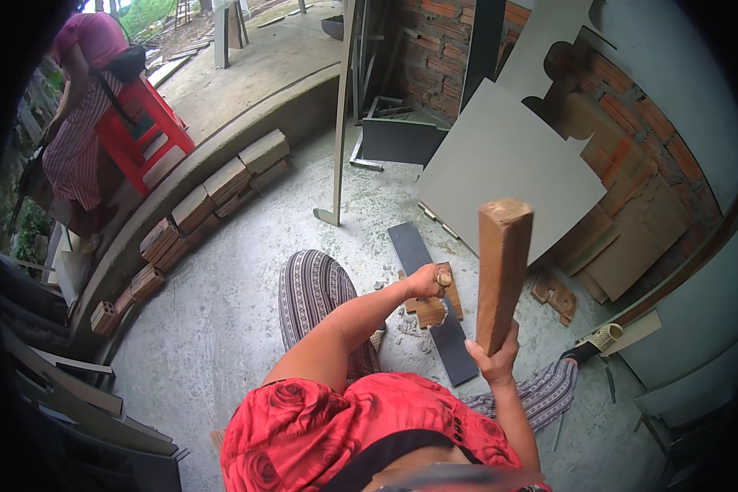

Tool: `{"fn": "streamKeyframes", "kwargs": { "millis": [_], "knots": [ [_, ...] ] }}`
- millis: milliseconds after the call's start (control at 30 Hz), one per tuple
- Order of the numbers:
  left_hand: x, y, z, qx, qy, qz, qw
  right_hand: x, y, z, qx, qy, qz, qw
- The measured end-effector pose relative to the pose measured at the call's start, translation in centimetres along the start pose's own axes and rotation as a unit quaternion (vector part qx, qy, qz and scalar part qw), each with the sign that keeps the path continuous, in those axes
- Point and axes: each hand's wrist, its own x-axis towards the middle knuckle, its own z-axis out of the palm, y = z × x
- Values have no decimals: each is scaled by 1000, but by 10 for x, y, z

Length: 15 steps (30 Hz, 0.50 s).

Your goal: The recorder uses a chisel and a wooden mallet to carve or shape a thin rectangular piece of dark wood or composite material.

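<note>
In the head view, a dusty concrete floor (213, 328) spreads out below a brick wall (439, 61), with a large pale panel (500, 160) leaning near it. At the upper left, another person (86, 107) bends forward by a red stool (150, 135). The wearer's left hand (424, 281) is curled into a fist around a round-ended handle (444, 279); its far end cannot be made out. Just below that fist in the picture, close to it, a light-brown wooden piece (426, 312) lies across a long dark board (455, 353). The right hand (498, 358) is closed around the lower end of a thick wooden bar (504, 279), which stands up to the right of the wooden piece. A carved wooden part (554, 297) lies on the floor farther right.
</note>
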Motion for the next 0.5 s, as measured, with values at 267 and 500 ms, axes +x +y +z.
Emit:
{"fn": "streamKeyframes", "kwargs": {
  "millis": [267,500],
  "knots": [
    [-1,-7,6,-43,-20,-20,999,-13,14,2,-29,-113,170,979],
    [1,1,5,28,-2,19,999,-6,6,-2,1,5,-12,1000]
  ]
}}
